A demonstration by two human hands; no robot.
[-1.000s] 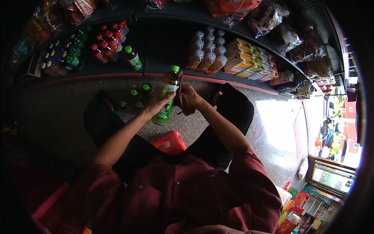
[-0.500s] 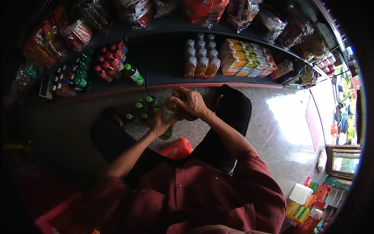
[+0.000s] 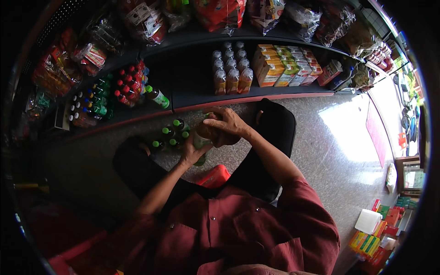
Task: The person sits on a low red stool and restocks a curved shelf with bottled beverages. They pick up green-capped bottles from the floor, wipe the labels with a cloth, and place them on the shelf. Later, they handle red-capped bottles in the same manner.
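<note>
A green-tinted plastic bottle [image 3: 200,143] sits up off the floor, held between both hands, tilted with its base toward the person. Its upper end is hidden under the fingers, so the cap can't be seen. It hovers just beside a cluster of green-capped bottles [image 3: 170,135] standing on the speckled floor.

Orange-and-green cartons [image 3: 282,64] line the shelf [image 3: 192,98].

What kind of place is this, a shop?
Most likely a small grocery shop: a dark low shelf carries rows of clear capped drink bottles, orange and green juice cartons, and hanging clear plastic snack bags above.
</note>
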